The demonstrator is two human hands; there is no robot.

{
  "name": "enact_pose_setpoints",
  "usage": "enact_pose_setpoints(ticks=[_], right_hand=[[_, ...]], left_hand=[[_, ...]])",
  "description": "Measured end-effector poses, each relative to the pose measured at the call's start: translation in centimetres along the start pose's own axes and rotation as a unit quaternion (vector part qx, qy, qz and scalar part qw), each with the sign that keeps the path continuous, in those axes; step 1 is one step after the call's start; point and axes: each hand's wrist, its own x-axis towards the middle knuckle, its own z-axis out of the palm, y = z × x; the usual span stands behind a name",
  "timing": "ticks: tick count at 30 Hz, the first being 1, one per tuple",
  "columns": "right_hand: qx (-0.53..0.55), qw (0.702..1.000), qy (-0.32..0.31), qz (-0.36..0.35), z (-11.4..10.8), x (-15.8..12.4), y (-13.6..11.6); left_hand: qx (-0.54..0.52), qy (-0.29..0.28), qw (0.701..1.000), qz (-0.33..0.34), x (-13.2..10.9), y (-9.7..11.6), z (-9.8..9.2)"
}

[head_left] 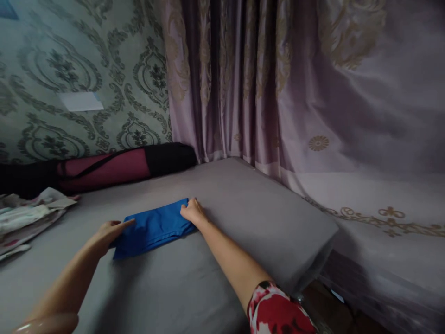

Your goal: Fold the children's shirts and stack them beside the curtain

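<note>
A blue folded cloth (158,227), perhaps a garment, lies as a long strip on the grey bed surface (222,185). Its near edge shows several layers and a small notch. At the strip's left end is my left hand (109,234), one finger stretched over the top and the others curled at the edge, partly hidden. The far right corner is pinched between the thumb and fingers of my right hand (193,211).
A long black and maroon bag (107,169) lies along the patterned wall (135,93). Rumpled light fabrics (31,215) are at the left. Purple curtains (239,83) hang behind and to the right, beside the bed's right edge.
</note>
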Motion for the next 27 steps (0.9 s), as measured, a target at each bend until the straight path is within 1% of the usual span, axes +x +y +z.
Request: enact_pose_setpoints(ticks=[2,3,4,8,11,12,14,16,19,24,27], right_hand=[[0.028,1.000,-0.003,-0.004,-0.1,0.2,0.3],[0.039,0.999,-0.004,-0.017,-0.1,0.3,0.5],[0.053,0.998,-0.006,-0.034,-0.1,0.3,0.7],[0.119,0.988,-0.036,-0.091,-0.5,0.4,1.5],[0.133,0.985,-0.056,-0.095,-2.0,0.7,2.4],[0.136,0.985,-0.056,-0.094,-2.7,0.9,2.9],[0.140,0.984,-0.054,-0.090,-4.6,1.3,4.1],[0.142,0.985,-0.047,-0.081,-6.8,1.6,5.9],[0.158,0.985,-0.038,-0.055,-10.4,1.5,9.2],[0.160,0.987,-0.006,0.002,-16.5,0.6,15.2],[0.159,0.987,-0.007,0.036,-19.7,0.0,18.4]], left_hand=[[-0.065,0.004,0.996,-0.054,-0.4,0.5,-0.5],[-0.089,-0.009,0.993,-0.074,-0.6,0.8,-0.8],[-0.105,-0.023,0.991,-0.076,-0.9,1.1,-1.0],[-0.121,-0.121,0.985,-0.040,-2.4,2.8,-1.5],[-0.123,-0.140,0.983,-0.006,-3.7,4.4,-1.4],[-0.130,-0.134,0.982,0.007,-4.0,5.0,-1.2],[-0.154,-0.141,0.977,0.038,-4.5,5.9,-0.4],[-0.177,-0.157,0.969,0.074,-4.9,6.8,1.0],[-0.192,-0.201,0.953,0.120,-5.5,8.2,4.1],[-0.190,-0.300,0.923,0.147,-7.6,11.6,11.1],[-0.196,-0.365,0.898,0.146,-9.1,13.7,15.4]])
